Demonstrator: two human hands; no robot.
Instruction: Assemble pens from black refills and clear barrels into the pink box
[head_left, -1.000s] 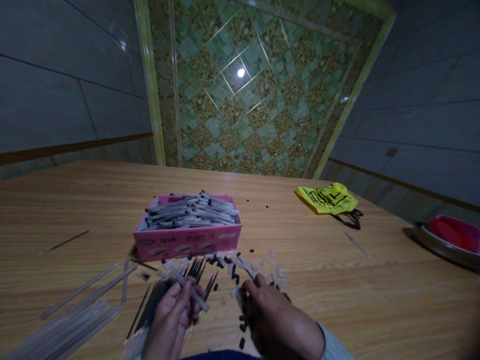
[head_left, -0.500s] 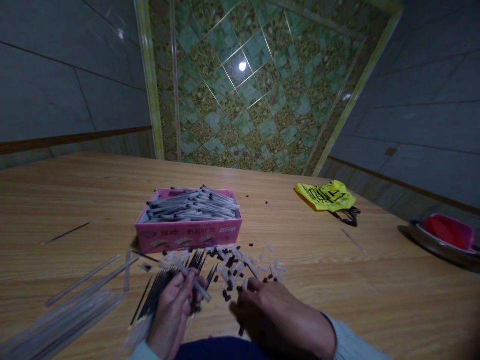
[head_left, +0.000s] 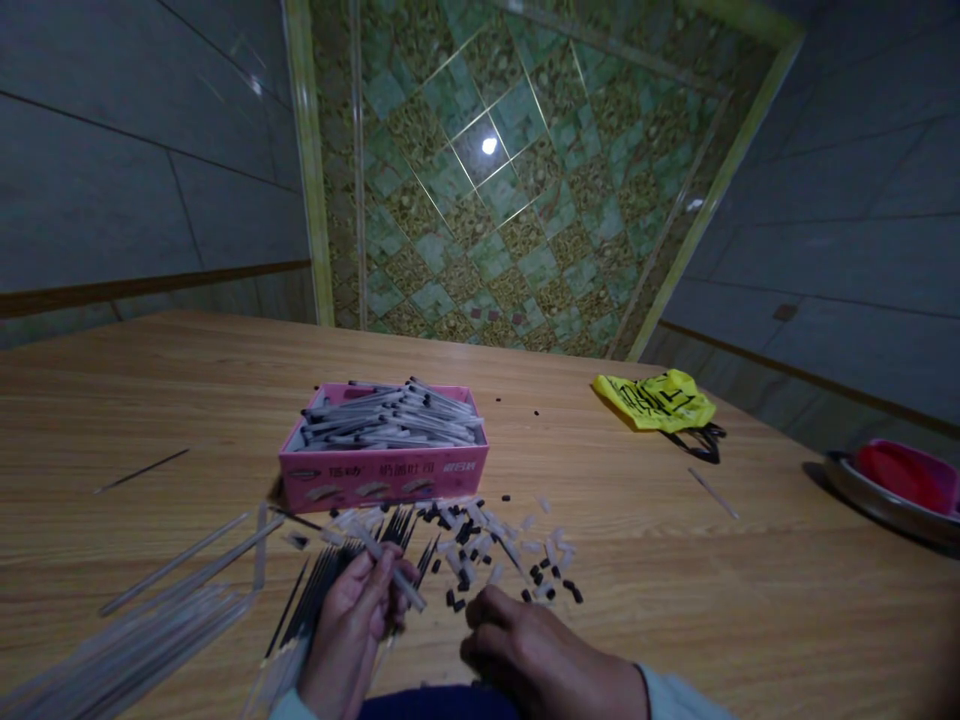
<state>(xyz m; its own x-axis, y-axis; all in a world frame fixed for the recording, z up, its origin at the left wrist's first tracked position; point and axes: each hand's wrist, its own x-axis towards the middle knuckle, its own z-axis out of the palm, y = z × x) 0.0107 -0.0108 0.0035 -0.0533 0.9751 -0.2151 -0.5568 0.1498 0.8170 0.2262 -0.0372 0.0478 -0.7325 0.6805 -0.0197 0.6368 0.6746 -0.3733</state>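
My left hand [head_left: 352, 625] grips a translucent pen barrel [head_left: 409, 590] between thumb and fingers, slanting down to the right. My right hand [head_left: 536, 645] is low over the table, its fingers curled together; whatever they hold is hidden. Just beyond it lie scattered small black plugs [head_left: 538, 574] and clear caps [head_left: 495, 574]. Black-tipped pen refills [head_left: 319, 590] fan out beside and under my left hand. Behind these parts stands a pink box [head_left: 386, 486], heaped with grey pens [head_left: 394, 420].
Clear empty tubes [head_left: 142, 650] lie in a bundle at the left front. A single refill [head_left: 146, 468] rests farther left. At the right are a yellow bag [head_left: 656, 400], a lone tube [head_left: 712, 493] and a metal basin [head_left: 892, 500] with something red inside.
My right hand has drawn back slightly from the caps toward me, uncovering several black plugs at its right. The left hand keeps the barrel at nearly the same slant.
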